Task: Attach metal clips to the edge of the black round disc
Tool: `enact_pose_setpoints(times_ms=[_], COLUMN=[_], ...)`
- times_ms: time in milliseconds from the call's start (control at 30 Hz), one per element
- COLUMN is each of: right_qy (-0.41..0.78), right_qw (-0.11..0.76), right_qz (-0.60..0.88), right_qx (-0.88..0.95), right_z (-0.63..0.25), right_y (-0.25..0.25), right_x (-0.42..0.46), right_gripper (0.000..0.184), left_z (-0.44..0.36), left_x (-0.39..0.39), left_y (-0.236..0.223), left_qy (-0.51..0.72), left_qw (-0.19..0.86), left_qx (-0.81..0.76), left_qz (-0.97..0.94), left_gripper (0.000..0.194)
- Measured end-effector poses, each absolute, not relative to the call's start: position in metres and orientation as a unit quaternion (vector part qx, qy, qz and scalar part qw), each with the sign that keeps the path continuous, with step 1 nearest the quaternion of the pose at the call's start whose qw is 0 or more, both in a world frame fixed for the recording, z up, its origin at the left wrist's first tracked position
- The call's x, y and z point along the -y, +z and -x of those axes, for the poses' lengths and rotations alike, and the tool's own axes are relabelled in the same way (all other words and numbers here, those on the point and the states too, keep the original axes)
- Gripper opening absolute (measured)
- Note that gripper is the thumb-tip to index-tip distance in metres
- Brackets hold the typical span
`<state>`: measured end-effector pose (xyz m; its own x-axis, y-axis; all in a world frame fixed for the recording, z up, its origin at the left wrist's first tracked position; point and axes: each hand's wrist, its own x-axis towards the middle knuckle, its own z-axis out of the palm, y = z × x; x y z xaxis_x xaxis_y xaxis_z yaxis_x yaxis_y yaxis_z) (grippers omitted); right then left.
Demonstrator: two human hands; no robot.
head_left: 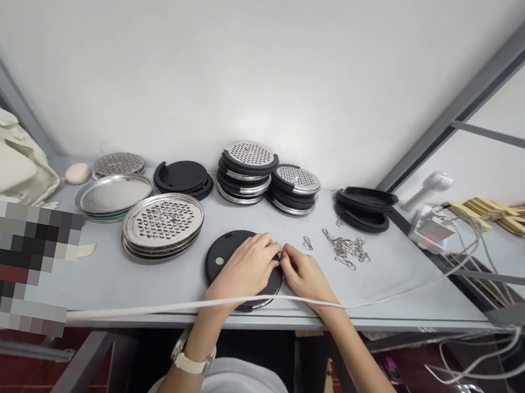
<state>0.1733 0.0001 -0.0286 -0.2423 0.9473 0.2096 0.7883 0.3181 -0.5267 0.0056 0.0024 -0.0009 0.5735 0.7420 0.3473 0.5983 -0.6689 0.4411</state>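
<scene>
Left hand (247,263) laid flat over black round lid (226,258) at near table edge (125,281), fingers curled together at lid's right rim. Right hand (305,275) touching left, fingertips pinched on something small at rim; item hidden. Loose metal clips (346,246) scattered near, right. Perforated steel discs (162,225) stacked just left.

Bright, even light; wide-angle bending at edges; pixelated patch at left.
</scene>
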Motion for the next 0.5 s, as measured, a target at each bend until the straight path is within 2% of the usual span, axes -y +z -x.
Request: enact_pose_setpoints(times_ms=[500], right_qy=[0.131], right_qw=[0.225], right_qz=[0.568], right_qx=[0.781], right_z=[-0.1734], right_y=[-0.0274], right_x=[-0.0007], right_gripper=[0.028], left_z=[-0.0055], left_x=[-0.0029], left_y=[-0.0056], left_qy=[0.270], left_qw=[0.132], left_qx=[-0.390], left_qz=[-0.871], left_gripper=[0.014])
